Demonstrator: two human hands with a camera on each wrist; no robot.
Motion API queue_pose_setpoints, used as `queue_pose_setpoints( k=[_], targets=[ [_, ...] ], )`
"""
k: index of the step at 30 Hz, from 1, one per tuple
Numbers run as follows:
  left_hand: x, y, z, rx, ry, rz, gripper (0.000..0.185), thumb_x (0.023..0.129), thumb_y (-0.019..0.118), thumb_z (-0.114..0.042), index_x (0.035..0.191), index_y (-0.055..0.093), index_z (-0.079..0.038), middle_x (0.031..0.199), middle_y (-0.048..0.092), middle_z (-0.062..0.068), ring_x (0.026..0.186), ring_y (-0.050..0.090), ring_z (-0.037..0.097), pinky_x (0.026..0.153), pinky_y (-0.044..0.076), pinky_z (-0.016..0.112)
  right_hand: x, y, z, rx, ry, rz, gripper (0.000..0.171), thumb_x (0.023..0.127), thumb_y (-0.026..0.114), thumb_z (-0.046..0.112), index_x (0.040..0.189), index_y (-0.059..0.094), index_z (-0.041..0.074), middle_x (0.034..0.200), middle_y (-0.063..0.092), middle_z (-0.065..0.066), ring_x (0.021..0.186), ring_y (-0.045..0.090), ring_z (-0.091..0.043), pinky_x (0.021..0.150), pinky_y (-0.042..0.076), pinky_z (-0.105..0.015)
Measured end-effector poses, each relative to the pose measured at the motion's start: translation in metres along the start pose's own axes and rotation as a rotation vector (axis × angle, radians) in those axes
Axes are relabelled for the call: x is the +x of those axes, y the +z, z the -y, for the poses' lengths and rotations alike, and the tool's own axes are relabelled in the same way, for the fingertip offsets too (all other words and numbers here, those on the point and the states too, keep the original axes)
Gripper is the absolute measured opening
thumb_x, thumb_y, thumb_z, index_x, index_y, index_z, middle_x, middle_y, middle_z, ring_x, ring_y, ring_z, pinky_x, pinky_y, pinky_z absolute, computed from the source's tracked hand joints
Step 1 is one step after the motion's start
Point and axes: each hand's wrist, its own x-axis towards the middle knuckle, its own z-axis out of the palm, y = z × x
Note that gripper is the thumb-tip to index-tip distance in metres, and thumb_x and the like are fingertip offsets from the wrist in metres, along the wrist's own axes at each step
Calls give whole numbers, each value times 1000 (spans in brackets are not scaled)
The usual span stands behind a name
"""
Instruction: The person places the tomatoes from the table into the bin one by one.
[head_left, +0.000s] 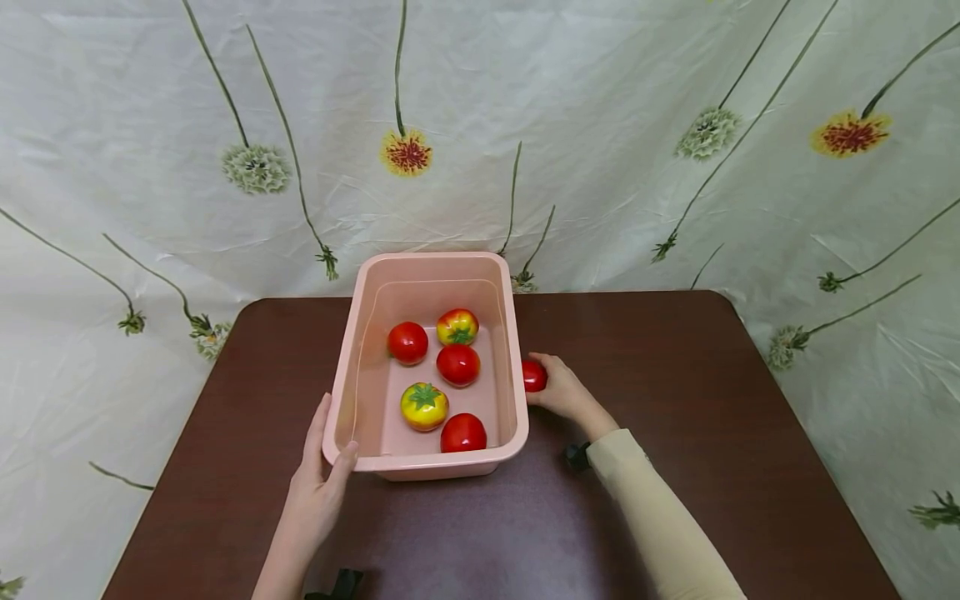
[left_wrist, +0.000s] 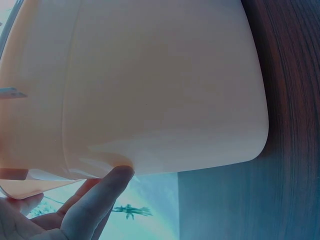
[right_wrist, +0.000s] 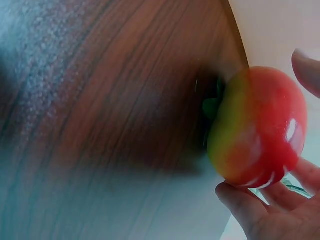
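A dark wooden table point(head_left: 675, 375) bears a pink tub point(head_left: 513, 350) holding five tomatoes. The left hand point(head_left: 318, 483) grips its seven-o'clock corner, thumb over the rim. At three o'clock, the right hand point(head_left: 562, 392) curls spread fingers around a red tomato point(head_left: 533, 375) beside the wall; that loose hold could let it roll away.

open table point(head_left: 712, 400) lies right of and in front of the pink tub point(head_left: 517, 367). tub mouth is open from above; five tomatoes point(head_left: 458, 364) crowd its floor. tub walls block access from either side.
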Motion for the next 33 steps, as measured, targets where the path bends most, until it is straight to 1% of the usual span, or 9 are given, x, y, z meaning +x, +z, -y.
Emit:
queue_pose_setpoints(
  k=[3,4,7,10,11,13,18,27,33],
  targets=[
    [0,0,0,1,-1,0,74,101,52,-27,158,6,-39,163,19,18,141,31,44,111,26,68,-1,1,-1,22,-31,-5,74,77,80,20,138,48,-6,137,51,-29,124,50,-43,105,45,-53],
    [0,1,0,2,-2,0,74,101,52,-27,158,6,-40,163,19,18,142,31,44,111,26,68,3,5,-10,15,-71,-19,74,78,79,25,138,49,-6,135,52,-28,122,52,-42,103,48,-50],
    [1,1,0,2,-5,0,74,101,52,-27,158,6,-40,163,18,18,142,31,43,111,26,68,4,8,-11,0,-99,-29,71,78,79,24,136,49,-6,132,52,-29,120,53,-42,101,49,-50],
    [0,1,0,4,-3,4,74,101,52,-27,158,5,-39,164,17,17,142,30,43,111,25,69,5,10,-11,-5,-95,-32,70,79,78,20,137,49,-6,132,52,-29,119,53,-42,101,48,-51],
    [0,1,0,5,0,2,74,101,52,-27,158,5,-39,164,17,17,142,30,44,111,25,69,0,6,-2,1,-64,-23,70,77,79,14,137,48,-8,133,52,-29,121,52,-44,103,46,-54],
    [0,1,-1,8,4,3,75,101,52,-27,159,6,-37,164,17,17,142,30,44,110,25,69,1,8,-1,-14,-53,-27,71,77,79,12,137,48,-7,134,52,-28,121,53,-43,103,46,-54],
    [0,1,-1,12,2,4,75,101,52,-26,159,6,-35,164,18,17,142,31,44,110,26,69,0,9,1,-56,-32,-44,70,78,80,12,139,48,-4,135,53,-25,122,54,-40,104,47,-50],
    [1,0,-1,18,-10,12,76,101,52,-27,159,3,-37,164,16,17,142,30,45,111,25,69,-2,9,1,-61,-41,-71,69,78,81,13,138,50,-3,133,55,-25,119,56,-40,102,48,-50],
    [0,0,-1,25,-6,4,74,102,51,-29,158,4,-38,164,17,18,142,30,46,110,26,70,-2,6,0,-59,-39,-85,71,78,81,15,139,49,-2,133,56,-24,119,57,-40,101,49,-51]
  ],
)
